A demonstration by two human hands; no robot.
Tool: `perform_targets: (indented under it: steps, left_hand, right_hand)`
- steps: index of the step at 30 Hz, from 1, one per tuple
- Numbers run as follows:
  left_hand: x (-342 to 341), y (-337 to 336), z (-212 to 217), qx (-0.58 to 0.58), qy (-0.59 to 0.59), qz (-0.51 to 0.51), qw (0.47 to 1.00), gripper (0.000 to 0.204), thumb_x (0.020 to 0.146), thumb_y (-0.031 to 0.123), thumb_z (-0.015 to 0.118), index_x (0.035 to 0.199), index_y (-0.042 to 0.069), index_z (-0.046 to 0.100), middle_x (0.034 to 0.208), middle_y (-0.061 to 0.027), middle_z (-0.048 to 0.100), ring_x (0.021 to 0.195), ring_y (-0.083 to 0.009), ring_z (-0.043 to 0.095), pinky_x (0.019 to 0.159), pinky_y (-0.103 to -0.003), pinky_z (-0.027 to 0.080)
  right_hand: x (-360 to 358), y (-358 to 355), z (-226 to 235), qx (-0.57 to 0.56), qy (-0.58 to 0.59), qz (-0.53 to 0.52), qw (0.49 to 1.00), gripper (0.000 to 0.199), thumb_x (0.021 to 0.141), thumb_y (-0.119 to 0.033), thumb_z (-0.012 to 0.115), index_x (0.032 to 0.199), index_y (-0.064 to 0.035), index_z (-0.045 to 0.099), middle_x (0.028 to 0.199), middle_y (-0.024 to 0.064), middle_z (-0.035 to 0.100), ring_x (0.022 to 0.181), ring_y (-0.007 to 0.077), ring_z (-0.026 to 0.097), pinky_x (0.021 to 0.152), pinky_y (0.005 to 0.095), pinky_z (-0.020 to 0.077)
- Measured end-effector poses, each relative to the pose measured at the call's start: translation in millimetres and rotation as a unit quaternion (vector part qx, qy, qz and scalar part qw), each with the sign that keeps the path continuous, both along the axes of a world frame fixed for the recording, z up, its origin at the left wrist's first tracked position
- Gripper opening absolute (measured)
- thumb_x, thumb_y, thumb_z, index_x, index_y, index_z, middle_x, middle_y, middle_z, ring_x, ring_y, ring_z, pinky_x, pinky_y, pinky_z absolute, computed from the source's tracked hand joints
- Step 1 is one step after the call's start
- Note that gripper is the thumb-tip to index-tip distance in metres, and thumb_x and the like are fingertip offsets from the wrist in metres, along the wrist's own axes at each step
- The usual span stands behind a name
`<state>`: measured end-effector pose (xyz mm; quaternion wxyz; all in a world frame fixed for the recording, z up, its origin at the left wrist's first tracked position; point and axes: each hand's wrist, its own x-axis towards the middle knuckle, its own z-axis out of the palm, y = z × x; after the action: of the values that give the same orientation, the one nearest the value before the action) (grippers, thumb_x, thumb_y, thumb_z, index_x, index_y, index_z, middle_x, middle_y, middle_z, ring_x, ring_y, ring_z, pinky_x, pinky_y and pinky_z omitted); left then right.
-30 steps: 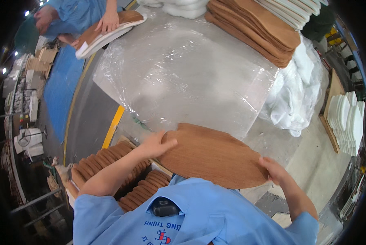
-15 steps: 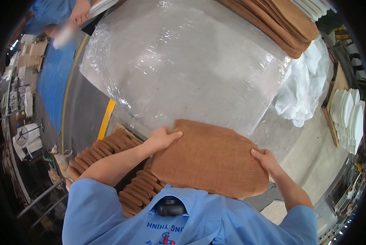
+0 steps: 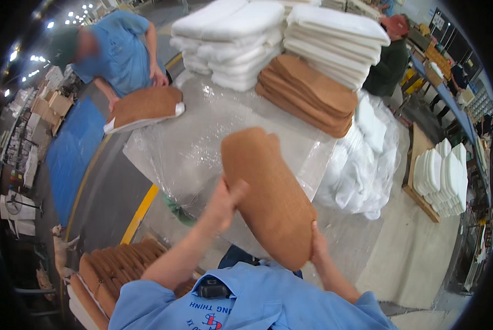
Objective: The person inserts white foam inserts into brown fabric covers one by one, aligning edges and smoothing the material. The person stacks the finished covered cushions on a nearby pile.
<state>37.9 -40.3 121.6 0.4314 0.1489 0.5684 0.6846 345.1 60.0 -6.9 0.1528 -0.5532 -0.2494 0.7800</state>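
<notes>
A brown fabric-covered cushion (image 3: 268, 203) is held up in front of my chest, tilted with its far end to the left. My left hand (image 3: 223, 203), slightly blurred, grips its left edge with the thumb over the top face. Lower down, my right hand (image 3: 318, 242) holds the right edge close to the near end; part of its fingers is hidden. Beneath the cushion lies a table covered in clear plastic film (image 3: 175, 157). By my left forearm a row of brown cushions (image 3: 117, 261) stands packed on edge.
Across the table stand brown cushions (image 3: 307, 93) and white pad stacks (image 3: 230, 33). A person in a blue shirt (image 3: 117, 49) handles another brown cushion (image 3: 147, 104) at far left. Right of the table are bagged white pads (image 3: 356, 170) and a pallet of white pads (image 3: 442, 176).
The cushion has turned from lying crosswise to a steep slant, and both hands have moved with it. My view has risen, bringing the far stacks and the other person into sight.
</notes>
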Motion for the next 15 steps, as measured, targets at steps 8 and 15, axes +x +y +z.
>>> perform_targets:
  steps: [8, 15]
  left_hand:
    - [31, -5, 23, -0.135, 0.358, -0.077, 0.921, 0.065, 0.087, 0.019, 0.082, 0.140, -0.003, 0.051, 0.125, -0.0189, 0.071, 0.115, -0.0294, 0.069, 0.098, -0.042, 0.055]
    - [37, -46, 101, -0.219, 0.526, -0.378, 0.729, 0.071, 0.089, 0.034, 0.079, 0.143, -0.001, 0.050, 0.129, -0.0245, 0.068, 0.120, -0.0432, 0.065, 0.101, -0.048, 0.053]
  right_hand:
    - [-34, -66, 5, 0.045, -0.025, 0.218, 0.975, 0.067, 0.111, -0.061, 0.038, 0.147, -0.0057, 0.051, 0.111, 0.0124, 0.066, 0.105, 0.0238, 0.067, 0.085, 0.0371, 0.0568]
    - [15, 33, 43, 0.411, 0.004, -0.065, 0.909, 0.065, 0.113, -0.055, 0.035, 0.147, -0.0037, 0.057, 0.128, 0.0118, 0.069, 0.120, 0.0205, 0.061, 0.095, 0.0383, 0.0502]
